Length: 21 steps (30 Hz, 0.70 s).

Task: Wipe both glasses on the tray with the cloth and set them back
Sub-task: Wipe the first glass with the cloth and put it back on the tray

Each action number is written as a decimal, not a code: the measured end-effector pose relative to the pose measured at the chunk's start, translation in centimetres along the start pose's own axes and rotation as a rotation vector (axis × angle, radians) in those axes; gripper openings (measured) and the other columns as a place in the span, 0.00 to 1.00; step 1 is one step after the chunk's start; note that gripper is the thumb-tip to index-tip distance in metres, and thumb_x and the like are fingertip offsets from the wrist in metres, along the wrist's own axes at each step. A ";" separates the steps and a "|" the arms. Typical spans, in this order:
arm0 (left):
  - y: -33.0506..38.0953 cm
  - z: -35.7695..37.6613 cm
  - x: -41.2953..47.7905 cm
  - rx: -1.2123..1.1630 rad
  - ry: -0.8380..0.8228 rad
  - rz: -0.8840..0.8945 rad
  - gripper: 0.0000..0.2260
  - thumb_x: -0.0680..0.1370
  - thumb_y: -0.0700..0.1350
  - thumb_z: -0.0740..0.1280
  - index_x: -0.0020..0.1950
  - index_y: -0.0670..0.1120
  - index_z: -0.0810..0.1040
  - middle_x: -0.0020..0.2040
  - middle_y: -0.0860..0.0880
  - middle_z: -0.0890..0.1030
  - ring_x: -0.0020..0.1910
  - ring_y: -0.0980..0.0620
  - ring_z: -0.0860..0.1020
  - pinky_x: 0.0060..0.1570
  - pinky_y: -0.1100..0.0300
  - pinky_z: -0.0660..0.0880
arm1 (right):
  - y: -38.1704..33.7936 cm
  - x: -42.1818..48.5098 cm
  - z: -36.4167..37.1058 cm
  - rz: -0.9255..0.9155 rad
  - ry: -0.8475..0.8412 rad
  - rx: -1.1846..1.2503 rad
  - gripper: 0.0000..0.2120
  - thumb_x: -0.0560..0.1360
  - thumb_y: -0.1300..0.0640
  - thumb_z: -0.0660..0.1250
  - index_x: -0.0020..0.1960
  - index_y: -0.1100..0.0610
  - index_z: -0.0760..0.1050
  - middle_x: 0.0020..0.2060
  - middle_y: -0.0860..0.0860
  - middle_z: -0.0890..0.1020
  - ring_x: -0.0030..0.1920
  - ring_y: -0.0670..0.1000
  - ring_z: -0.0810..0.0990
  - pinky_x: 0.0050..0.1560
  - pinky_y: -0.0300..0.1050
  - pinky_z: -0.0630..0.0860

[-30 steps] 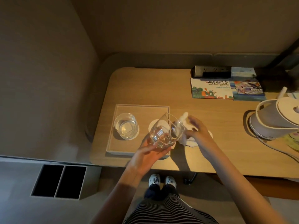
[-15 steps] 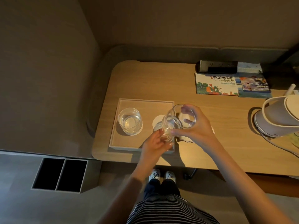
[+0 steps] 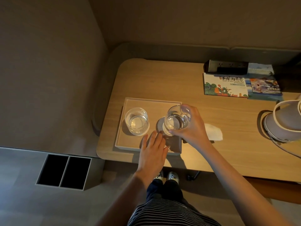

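held glass (image 3: 176, 119): in right hand, tilted, mouth leaning up and away toward far right, base low over white coaster (image 3: 160, 126); cannot tell if base touches it yet
coaster vs grip: directly under and slightly left of glass base, on right half of tray (image 3: 121, 141)
right hand (image 3: 192, 126): fingers wrapped round glass wall from right side, thumb on near side, clamped on glass; forearm coming in from lower right
left hand (image 3: 153, 147): open, fingers spread flat, empty, over near edge of tray, just beside glass base
other glass (image 3: 136, 120): upright on own coaster, left half of tray, well clear
cloth (image 3: 213, 132): on table (image 3: 228, 152), right of tray, behind right hand, untouched
next move, likely: straighten glass, lower onto coaster
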State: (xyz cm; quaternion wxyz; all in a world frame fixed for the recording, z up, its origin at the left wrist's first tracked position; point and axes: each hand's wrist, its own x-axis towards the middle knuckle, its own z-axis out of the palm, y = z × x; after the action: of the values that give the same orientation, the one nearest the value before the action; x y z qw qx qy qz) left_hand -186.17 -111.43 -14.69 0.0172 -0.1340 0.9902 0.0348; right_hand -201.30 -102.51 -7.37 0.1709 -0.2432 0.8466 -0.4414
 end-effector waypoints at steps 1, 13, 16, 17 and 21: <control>-0.1 0.0 -0.1 0.004 0.004 0.001 0.22 0.82 0.52 0.50 0.67 0.43 0.75 0.68 0.45 0.77 0.71 0.44 0.71 0.69 0.42 0.69 | 0.0 0.0 0.1 -0.003 -0.004 -0.009 0.44 0.57 0.55 0.82 0.68 0.54 0.65 0.63 0.50 0.72 0.62 0.47 0.70 0.56 0.35 0.65; -1.4 0.4 -1.0 -0.112 0.084 -0.030 0.15 0.81 0.49 0.55 0.59 0.46 0.78 0.66 0.41 0.76 0.68 0.41 0.73 0.66 0.42 0.72 | 0.8 0.0 3.3 -0.023 -0.080 -0.014 0.48 0.54 0.54 0.83 0.69 0.52 0.64 0.62 0.49 0.71 0.61 0.44 0.71 0.55 0.30 0.64; -1.4 0.6 -1.2 -0.106 0.066 -0.037 0.16 0.82 0.49 0.54 0.63 0.45 0.76 0.66 0.42 0.76 0.68 0.42 0.73 0.67 0.43 0.70 | 1.1 0.1 3.4 -0.021 -0.072 -0.017 0.48 0.54 0.54 0.83 0.69 0.52 0.64 0.62 0.49 0.71 0.61 0.44 0.70 0.54 0.24 0.62; -1.3 0.6 -1.2 -0.102 0.061 -0.041 0.17 0.82 0.49 0.54 0.64 0.45 0.75 0.66 0.43 0.76 0.68 0.43 0.73 0.67 0.43 0.70 | 1.2 0.1 3.4 -0.024 -0.071 -0.018 0.48 0.54 0.54 0.83 0.69 0.52 0.64 0.62 0.49 0.71 0.61 0.44 0.70 0.54 0.25 0.62; -1.1 0.5 -1.1 -0.098 0.066 -0.042 0.18 0.82 0.49 0.54 0.65 0.44 0.75 0.65 0.44 0.76 0.67 0.43 0.74 0.66 0.43 0.71 | 1.1 0.2 3.4 -0.037 -0.072 -0.023 0.48 0.54 0.54 0.83 0.69 0.51 0.64 0.62 0.49 0.71 0.62 0.45 0.70 0.57 0.32 0.63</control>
State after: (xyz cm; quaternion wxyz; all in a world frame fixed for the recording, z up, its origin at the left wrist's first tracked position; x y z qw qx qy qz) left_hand -184.84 -112.18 -15.24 -0.0213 -0.1563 0.9844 0.0783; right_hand -200.06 -104.36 -10.21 0.1902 -0.2765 0.8403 -0.4257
